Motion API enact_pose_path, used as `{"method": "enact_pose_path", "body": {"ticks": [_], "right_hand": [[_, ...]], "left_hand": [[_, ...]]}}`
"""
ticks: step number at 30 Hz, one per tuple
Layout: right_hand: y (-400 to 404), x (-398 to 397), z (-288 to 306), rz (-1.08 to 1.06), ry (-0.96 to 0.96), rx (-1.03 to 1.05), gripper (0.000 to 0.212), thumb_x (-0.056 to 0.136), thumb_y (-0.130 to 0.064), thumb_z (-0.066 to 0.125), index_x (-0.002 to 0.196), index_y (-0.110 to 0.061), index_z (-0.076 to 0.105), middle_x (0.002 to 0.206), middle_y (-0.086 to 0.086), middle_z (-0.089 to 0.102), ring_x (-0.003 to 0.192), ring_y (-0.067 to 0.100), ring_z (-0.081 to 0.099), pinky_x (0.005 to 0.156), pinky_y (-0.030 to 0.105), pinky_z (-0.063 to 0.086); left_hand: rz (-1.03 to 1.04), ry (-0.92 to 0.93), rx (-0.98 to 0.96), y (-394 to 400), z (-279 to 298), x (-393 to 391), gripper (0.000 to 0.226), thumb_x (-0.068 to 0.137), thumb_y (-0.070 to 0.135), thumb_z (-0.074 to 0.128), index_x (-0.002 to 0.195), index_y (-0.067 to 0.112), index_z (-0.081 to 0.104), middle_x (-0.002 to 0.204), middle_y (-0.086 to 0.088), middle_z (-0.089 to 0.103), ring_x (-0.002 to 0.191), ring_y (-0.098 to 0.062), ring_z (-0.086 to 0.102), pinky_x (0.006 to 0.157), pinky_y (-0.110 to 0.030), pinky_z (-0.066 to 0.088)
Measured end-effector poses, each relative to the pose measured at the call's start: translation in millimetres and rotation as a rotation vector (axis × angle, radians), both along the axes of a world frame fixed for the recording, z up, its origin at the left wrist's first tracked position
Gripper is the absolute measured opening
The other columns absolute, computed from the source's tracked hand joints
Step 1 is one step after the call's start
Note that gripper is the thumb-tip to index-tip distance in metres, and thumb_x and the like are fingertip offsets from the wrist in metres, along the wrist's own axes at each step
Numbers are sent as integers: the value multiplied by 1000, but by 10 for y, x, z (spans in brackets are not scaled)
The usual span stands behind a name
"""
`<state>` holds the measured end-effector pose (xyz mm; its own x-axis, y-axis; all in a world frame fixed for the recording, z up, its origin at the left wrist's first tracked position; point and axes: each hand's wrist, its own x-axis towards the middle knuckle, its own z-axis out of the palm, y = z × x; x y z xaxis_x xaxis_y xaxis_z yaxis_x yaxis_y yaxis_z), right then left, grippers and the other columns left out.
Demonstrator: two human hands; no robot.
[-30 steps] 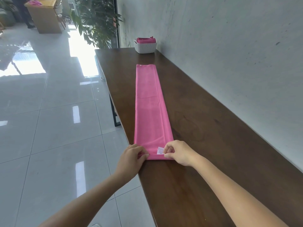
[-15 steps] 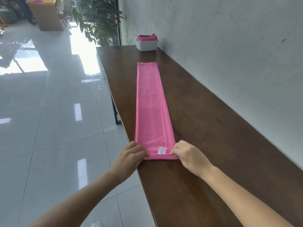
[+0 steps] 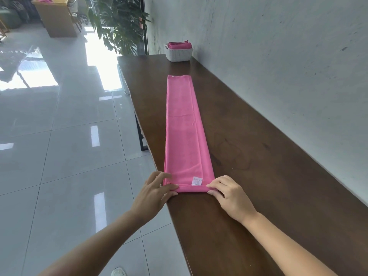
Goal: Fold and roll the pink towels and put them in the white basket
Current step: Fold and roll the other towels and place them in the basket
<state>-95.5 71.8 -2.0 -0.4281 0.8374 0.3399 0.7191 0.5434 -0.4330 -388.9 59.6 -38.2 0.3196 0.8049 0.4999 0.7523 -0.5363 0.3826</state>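
Note:
A pink towel, folded into a long narrow strip, lies lengthwise on the dark wooden table. Its near end is turned over into a small first roll, with a white label just behind it. My left hand pinches the left corner of that roll. At the right corner my right hand pinches the same roll. The white basket stands at the table's far end by the wall, with rolled pink towels inside.
A grey wall runs along the table's right side. The table's left edge drops to a glossy tiled floor. A potted plant stands beyond the far end, and a wooden desk sits far back left.
My right hand slid from near the label out to the towel's right corner. The near edge has been turned over into a small roll. The camera view shifted slightly.

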Motion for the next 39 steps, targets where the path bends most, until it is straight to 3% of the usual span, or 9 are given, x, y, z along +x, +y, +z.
{"method": "enact_pose_path", "body": {"ticks": [4,9,12,20,23,27,33,37,39], "right_hand": [[1,-29,-5,-60,51,-92,12,92,-20,75,103,-22,75,100,-18,63,103,0,56,95,9,41],[16,-100,6,-153,81,-193,3,96,-24,69,97,-27,71,95,-21,59,101,3,53,85,8,40],[61,-163,-14,-235,128,-243,10,97,-23,67,89,-29,67,88,-19,61,97,4,51,80,12,39],[234,-324,121,-546,374,-487,7,89,-25,77,84,-24,71,86,-10,70,86,5,64,64,15,42],[258,-361,67,-574,375,-431,12,86,-24,80,80,-27,70,85,-11,69,87,11,64,70,22,48],[217,-355,39,-549,273,-252,15,85,-29,81,77,-28,69,77,-16,65,86,8,57,67,24,46],[140,-254,-86,-342,-89,238,19,87,-24,80,76,-19,66,67,-11,60,73,16,51,62,33,47],[93,-156,-143,-237,-111,275,8,89,-26,78,88,-19,76,83,-11,70,83,14,58,70,30,51],[83,-120,-151,-233,-86,195,18,82,-28,84,96,-20,77,92,-13,70,91,11,60,76,27,52]], "left_hand": [[11,-45,-28,25,20,12,32,99,44,54,100,23,79,106,12,64,106,-15,53,90,-32,52],[105,-145,-150,-8,112,30,26,94,52,62,93,30,76,95,22,64,101,-8,50,82,-21,48],[204,-222,-256,-13,169,100,24,91,53,64,86,29,68,87,20,61,97,-7,47,77,-18,43],[392,-337,-546,145,332,219,28,91,48,69,72,27,64,75,13,63,91,-13,52,73,-36,51],[492,-313,-541,166,395,264,22,88,49,72,75,32,68,76,18,64,91,-12,53,73,-35,51],[594,-150,-419,152,433,348,23,90,54,67,82,32,69,83,18,66,88,-13,49,77,-32,41],[621,-310,-406,161,392,393,25,87,44,74,78,32,54,83,17,56,90,-14,45,83,-34,37],[483,-300,-301,117,264,369,28,91,31,73,79,32,49,82,20,56,88,-11,42,83,-33,39],[421,-303,-252,101,190,317,24,93,30,71,81,32,50,83,20,55,85,-10,43,82,-34,42]]}}
